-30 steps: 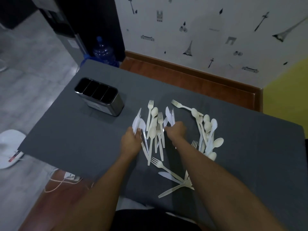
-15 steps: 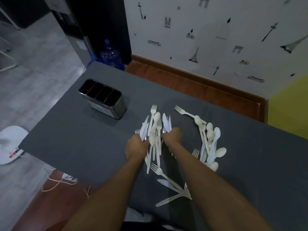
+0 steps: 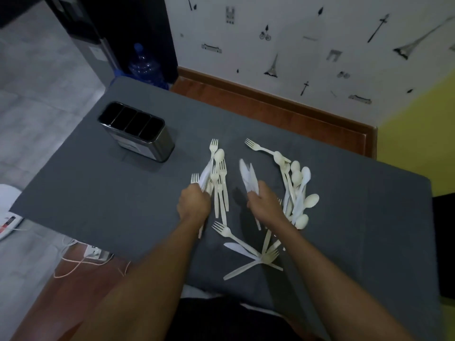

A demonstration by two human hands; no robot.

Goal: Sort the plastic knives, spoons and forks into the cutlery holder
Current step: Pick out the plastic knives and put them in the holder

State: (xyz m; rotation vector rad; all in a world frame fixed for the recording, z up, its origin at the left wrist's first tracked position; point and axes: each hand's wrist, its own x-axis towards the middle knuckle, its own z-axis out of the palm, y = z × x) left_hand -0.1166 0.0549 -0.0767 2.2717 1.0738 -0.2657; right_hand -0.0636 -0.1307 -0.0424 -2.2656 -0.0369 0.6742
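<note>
Grey table (image 3: 123,193); hand-held knives (image 3: 247,175) pointing away.

Place: room in a home, most likely
Wall (image 3: 307,25): white, dotted with small black Eiffel tower, bicycle and arch decals; yellow patch at right
Skirting (image 3: 283,104): brown wood
Floor (image 3: 41,77): grey tiles
Corner: large blue water bottle (image 3: 145,65) beside a dark cabinet
Counter (image 3: 110,193): draped in grey cloth
Below: loose cables (image 3: 81,259) on the floor
</note>
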